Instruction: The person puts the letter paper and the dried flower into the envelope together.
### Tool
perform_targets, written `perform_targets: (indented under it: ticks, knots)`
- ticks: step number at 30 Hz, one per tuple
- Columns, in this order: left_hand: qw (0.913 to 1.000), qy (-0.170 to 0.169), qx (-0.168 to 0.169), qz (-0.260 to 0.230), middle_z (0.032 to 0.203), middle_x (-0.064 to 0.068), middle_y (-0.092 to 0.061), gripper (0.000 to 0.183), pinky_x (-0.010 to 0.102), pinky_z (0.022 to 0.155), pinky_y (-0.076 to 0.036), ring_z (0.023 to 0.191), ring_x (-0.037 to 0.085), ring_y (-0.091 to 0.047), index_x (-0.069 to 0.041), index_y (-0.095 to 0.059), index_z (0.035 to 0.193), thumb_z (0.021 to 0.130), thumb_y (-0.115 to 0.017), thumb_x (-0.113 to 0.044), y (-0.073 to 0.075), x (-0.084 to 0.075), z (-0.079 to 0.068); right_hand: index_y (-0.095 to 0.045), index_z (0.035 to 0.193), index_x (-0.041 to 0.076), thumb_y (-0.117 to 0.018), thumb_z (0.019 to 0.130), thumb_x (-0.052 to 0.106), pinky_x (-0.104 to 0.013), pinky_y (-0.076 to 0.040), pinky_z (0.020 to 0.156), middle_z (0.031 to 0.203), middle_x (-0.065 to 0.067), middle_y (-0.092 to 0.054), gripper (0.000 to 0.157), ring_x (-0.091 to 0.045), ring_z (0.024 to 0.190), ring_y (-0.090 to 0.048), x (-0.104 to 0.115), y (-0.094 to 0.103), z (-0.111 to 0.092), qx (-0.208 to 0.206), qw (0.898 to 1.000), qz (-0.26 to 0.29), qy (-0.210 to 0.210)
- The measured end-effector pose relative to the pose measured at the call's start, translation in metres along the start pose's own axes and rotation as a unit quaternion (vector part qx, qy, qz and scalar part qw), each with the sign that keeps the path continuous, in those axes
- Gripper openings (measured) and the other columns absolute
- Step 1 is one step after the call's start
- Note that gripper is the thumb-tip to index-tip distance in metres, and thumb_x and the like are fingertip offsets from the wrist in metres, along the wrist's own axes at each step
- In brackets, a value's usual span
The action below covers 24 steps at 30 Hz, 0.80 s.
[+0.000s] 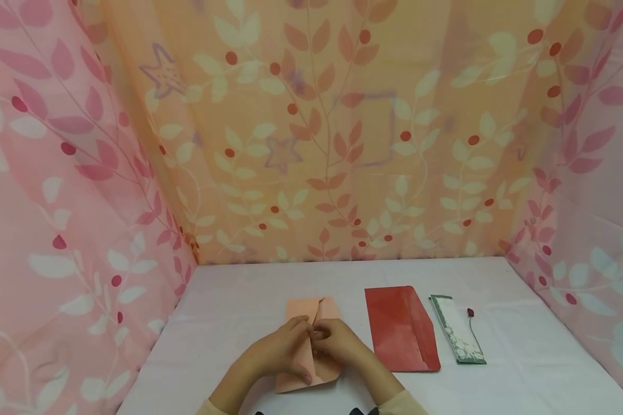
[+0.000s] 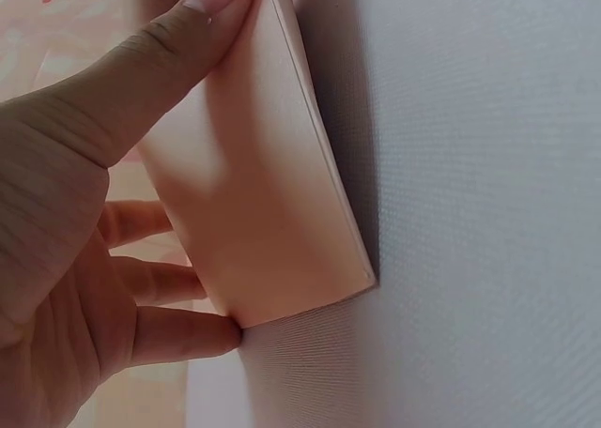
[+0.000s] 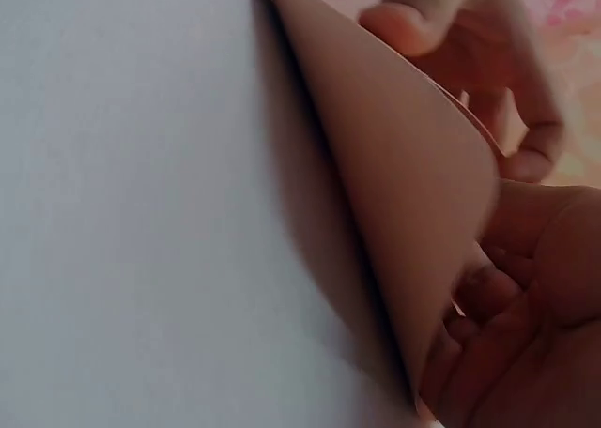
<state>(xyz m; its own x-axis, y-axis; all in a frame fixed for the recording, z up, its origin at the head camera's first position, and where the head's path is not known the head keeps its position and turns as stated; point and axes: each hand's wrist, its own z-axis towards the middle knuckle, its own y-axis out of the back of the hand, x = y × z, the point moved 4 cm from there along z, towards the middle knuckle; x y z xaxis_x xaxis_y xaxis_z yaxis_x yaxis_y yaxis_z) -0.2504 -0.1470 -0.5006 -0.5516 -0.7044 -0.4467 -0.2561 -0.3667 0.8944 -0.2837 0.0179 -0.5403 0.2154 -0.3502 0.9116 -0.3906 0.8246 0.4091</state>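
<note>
A peach paper envelope [image 1: 299,307] lies at the near middle of the table, one flap raised along its middle in the head view. My left hand [image 1: 280,349] holds its left part; in the left wrist view the thumb [image 2: 155,67] lies along the paper and the other fingers are at the far edge. My right hand [image 1: 338,341] pinches the raised paper near the centre, its fingertips close to the left ones. In the right wrist view the peach flap [image 3: 394,156] stands tilted off the white surface, hiding part of the right fingers.
Right of my hands lies a red envelope [image 1: 391,328], its flap toward the right. Beyond it is a narrow green-bordered white card [image 1: 454,328] with a small dark red flower [image 1: 470,313] on a thin stem. Leaf-patterned cloth [image 1: 322,144] encloses the white table [image 1: 228,300] behind and at both sides.
</note>
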Motion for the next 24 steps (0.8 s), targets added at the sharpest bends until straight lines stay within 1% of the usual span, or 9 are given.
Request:
perform_targets:
  ticks: [2,5,8,11,14,17,20,22,24]
  knots:
    - [1.0000,0.005,0.002,-0.001,0.154,0.010,-0.031,0.077,0.050,0.096,-0.047,0.134,0.036,-0.042,-0.035,-0.046,0.118,0.055,-0.076,-0.068,-0.001,0.001,0.000,-0.069,0.108,0.016,-0.073,0.082,0.016,-0.027,-0.056,0.066,0.090,0.000,-0.073,0.026,-0.012,0.077,-0.068,-0.003,0.003,-0.003,0.017,0.999,0.046,-0.006]
    - [0.9999,0.008,0.000,0.006,0.154,0.009,-0.032,0.075,0.050,0.095,-0.048,0.134,0.035,-0.042,-0.037,-0.047,0.116,0.054,-0.076,-0.069,-0.002,0.002,0.001,-0.064,0.116,0.006,-0.070,0.084,0.009,-0.034,-0.058,0.062,0.090,-0.010,-0.072,0.032,-0.020,0.070,-0.070,-0.005,0.009,-0.008,0.021,0.994,0.101,-0.016]
    - [0.9999,0.004,-0.002,0.016,0.153,0.009,-0.034,0.077,0.049,0.095,-0.048,0.133,0.034,-0.044,-0.037,-0.047,0.117,0.054,-0.075,-0.069,-0.002,0.000,0.001,-0.061,0.118,0.000,-0.069,0.086,0.007,-0.036,-0.059,0.061,0.091,-0.014,-0.071,0.034,-0.021,0.070,-0.070,-0.005,0.014,-0.014,0.011,0.992,0.121,-0.026]
    - [0.9996,0.004,-0.001,0.028,0.152,0.010,-0.035,0.077,0.049,0.095,-0.048,0.133,0.034,-0.044,-0.037,-0.047,0.117,0.054,-0.075,-0.070,-0.002,-0.002,0.001,-0.061,0.117,0.000,-0.069,0.085,0.006,-0.036,-0.058,0.060,0.090,-0.013,-0.070,0.034,-0.020,0.070,-0.069,-0.004,0.020,-0.020,0.001,0.994,0.107,-0.030]
    - [0.9992,0.015,0.000,0.036,0.153,0.009,-0.035,0.077,0.050,0.095,-0.048,0.135,0.034,-0.042,-0.039,-0.048,0.118,0.053,-0.076,-0.070,-0.004,-0.002,0.002,-0.063,0.115,0.002,-0.071,0.084,0.008,-0.032,-0.058,0.061,0.089,-0.008,-0.069,0.032,-0.018,0.070,-0.068,0.001,0.026,-0.027,-0.011,0.998,0.065,-0.024]
    - [0.9990,0.019,0.000,0.040,0.153,0.008,-0.035,0.077,0.053,0.094,-0.048,0.137,0.035,-0.039,-0.041,-0.048,0.118,0.052,-0.077,-0.070,-0.007,-0.003,0.002,-0.063,0.114,0.001,-0.070,0.083,0.007,-0.029,-0.057,0.062,0.090,-0.006,-0.069,0.032,-0.018,0.072,-0.067,0.007,0.034,-0.035,-0.018,0.999,0.030,-0.013]
    - [0.9988,0.019,0.000,0.046,0.153,0.007,-0.035,0.077,0.055,0.093,-0.047,0.139,0.037,-0.036,-0.045,-0.048,0.118,0.052,-0.075,-0.071,-0.010,-0.002,0.003,-0.062,0.115,0.000,-0.068,0.084,0.005,-0.033,-0.057,0.062,0.093,-0.010,-0.067,0.033,-0.019,0.074,-0.067,0.013,0.041,-0.041,-0.017,0.999,0.026,-0.012]
    - [0.9985,0.017,0.001,0.052,0.153,0.008,-0.035,0.077,0.056,0.093,-0.048,0.139,0.038,-0.036,-0.045,-0.048,0.119,0.052,-0.075,-0.072,-0.011,-0.001,0.004,-0.062,0.116,0.000,-0.068,0.085,0.006,-0.036,-0.057,0.061,0.095,-0.012,-0.067,0.032,-0.020,0.074,-0.067,0.016,0.045,-0.045,-0.017,0.999,0.024,-0.013]
    - [0.9981,0.013,0.000,0.060,0.153,0.008,-0.035,0.078,0.056,0.092,-0.048,0.138,0.040,-0.036,-0.045,-0.049,0.120,0.052,-0.074,-0.072,-0.011,0.000,0.005,-0.062,0.117,0.001,-0.068,0.086,0.007,-0.036,-0.057,0.060,0.097,-0.013,-0.067,0.032,-0.020,0.075,-0.067,0.019,0.049,-0.049,-0.020,1.000,0.016,-0.012]
